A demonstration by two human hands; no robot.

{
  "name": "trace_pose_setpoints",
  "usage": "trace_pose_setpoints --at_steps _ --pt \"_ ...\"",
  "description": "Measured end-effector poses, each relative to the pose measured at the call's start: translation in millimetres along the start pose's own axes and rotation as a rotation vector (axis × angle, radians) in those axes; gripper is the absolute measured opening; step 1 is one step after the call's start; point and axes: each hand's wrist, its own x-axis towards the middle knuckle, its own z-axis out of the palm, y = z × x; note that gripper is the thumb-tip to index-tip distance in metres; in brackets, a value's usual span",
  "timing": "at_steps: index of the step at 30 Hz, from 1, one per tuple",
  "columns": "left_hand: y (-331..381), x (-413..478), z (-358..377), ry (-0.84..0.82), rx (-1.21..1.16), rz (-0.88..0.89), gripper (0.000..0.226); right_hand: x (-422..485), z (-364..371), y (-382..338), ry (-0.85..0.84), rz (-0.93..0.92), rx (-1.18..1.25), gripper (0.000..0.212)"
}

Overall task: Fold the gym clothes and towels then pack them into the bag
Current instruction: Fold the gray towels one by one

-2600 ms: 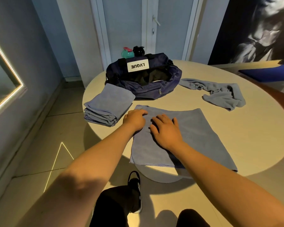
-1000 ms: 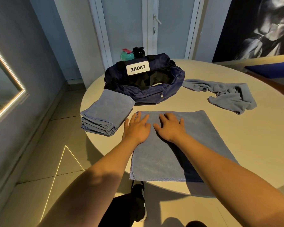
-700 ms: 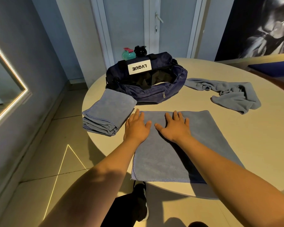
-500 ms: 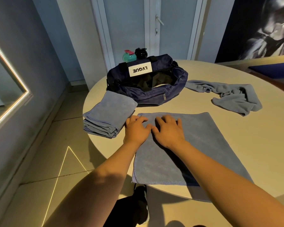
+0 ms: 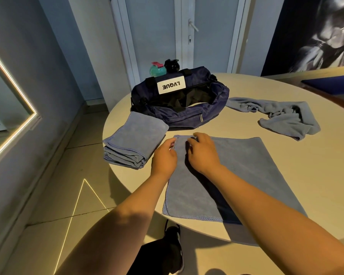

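Observation:
A blue-grey towel (image 5: 246,175) lies spread flat on the round table (image 5: 316,195) in front of me. My left hand (image 5: 164,156) is at its far left corner, fingers curled onto the left edge. My right hand (image 5: 202,152) lies just beside it on the towel, with its fingers curled over the far edge. A folded towel stack (image 5: 133,139) sits to the left at the table's rim. The navy bag (image 5: 179,104) stands unzipped behind it. A crumpled towel (image 5: 282,116) lies at the right of the bag.
A teal bottle (image 5: 157,69) and a black bottle (image 5: 172,65) stand behind the bag. The table's edge curves close to the folded stack. My shoe (image 5: 174,247) is on the tiled floor below. A door and a lit mirror line the walls.
Both hands slid from the towel's middle toward its far left corner. Their fingers went from flat and spread to curled at the towel's edges.

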Motion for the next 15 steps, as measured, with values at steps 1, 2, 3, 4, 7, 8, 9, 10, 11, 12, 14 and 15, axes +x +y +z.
trace_pose_setpoints --at_steps 1,2,3,4,7,8,9,10,11,12,14,15 --pt "2 -1 0 0.013 0.000 -0.009 0.036 3 1 -6 0.016 -0.059 0.039 0.040" --pt "4 -2 0 0.025 0.004 -0.023 0.039 6 3 -12 -0.024 -0.085 0.072 0.041" --pt "5 -3 0 0.032 0.004 -0.037 0.041 8 5 -16 -0.086 -0.085 0.083 0.043" --pt "5 -4 0 0.034 0.004 -0.050 0.045 11 9 -19 -0.144 -0.070 0.064 0.045" --pt "2 -3 1 0.028 0.046 -0.040 0.059 14 15 -21 -0.167 -0.031 -0.027 0.044" --pt "2 -2 2 0.017 0.063 -0.034 0.062 15 15 -21 -0.146 -0.020 -0.038 0.042" --pt "2 -2 2 0.010 0.072 -0.030 0.064 15 16 -22 -0.126 -0.012 -0.038 0.038" --pt "2 -2 2 0.003 0.076 -0.028 0.065 16 17 -24 -0.109 -0.008 -0.028 0.033" --pt "2 -2 3 -0.002 0.076 -0.026 0.065 16 17 -25 -0.093 -0.005 -0.013 0.029" --pt "3 -3 3 -0.006 0.072 -0.022 0.065 16 17 -26 -0.077 -0.002 0.008 0.028" --pt "2 -3 3 -0.011 0.050 -0.019 0.065 16 16 -26 -0.026 -0.011 0.051 0.033" --pt "2 -3 4 -0.012 0.037 -0.019 0.064 16 15 -26 0.011 -0.023 0.068 0.036"
